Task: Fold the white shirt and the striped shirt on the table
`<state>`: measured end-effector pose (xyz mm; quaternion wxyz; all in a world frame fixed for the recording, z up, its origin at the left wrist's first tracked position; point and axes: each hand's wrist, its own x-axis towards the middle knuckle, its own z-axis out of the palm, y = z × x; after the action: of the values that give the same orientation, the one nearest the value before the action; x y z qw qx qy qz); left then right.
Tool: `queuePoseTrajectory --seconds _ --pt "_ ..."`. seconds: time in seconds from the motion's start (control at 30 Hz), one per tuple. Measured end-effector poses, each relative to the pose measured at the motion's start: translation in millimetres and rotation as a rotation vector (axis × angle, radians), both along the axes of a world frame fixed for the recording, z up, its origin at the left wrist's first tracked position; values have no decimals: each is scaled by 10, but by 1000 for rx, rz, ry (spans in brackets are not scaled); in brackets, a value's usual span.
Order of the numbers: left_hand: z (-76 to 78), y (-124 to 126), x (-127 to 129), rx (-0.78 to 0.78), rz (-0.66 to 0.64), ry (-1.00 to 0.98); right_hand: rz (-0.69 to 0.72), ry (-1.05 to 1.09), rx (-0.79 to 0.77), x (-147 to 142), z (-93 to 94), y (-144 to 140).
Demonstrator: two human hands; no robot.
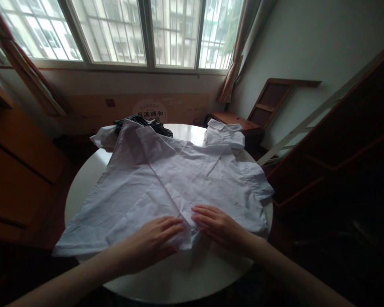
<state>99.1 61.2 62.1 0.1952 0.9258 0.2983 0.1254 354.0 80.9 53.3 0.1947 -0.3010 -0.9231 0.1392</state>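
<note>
One table (185, 277) under white garment (198, 177); left hand (160, 236), right hand (219, 225) atop

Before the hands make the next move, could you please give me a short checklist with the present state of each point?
1. Both hands on the cloth: ok; left hand and right hand touch the near part of the white garment.
2. Garment smooth: not ok; creases show, and its right side is crumpled.
3. Garment wholly within the round table: not ok; its near left corner reaches past the rim.
4. Dark striped cloth beyond the hands' reach area: ok; it lies at the far side.
5. Underside of the garment flat: cannot tell; hidden.
</note>
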Motion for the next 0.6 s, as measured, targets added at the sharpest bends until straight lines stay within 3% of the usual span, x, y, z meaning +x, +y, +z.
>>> queuePoseTrajectory --seconds 0.1,0.3,0.47,0.6 --pt "-68 -201 103 -10 38 -61 -93 16 14 160 -2 -62" --pt "-170 -151 370 -71 156 -169 -321 46 37 594 -141 -99" --pt "-250 -109 522 -127 202 -233 -357 -26 46 745 -283 -180" --pt "-316 -171 504 -83 221 -199 -365 -22 91 764 -355 -200"
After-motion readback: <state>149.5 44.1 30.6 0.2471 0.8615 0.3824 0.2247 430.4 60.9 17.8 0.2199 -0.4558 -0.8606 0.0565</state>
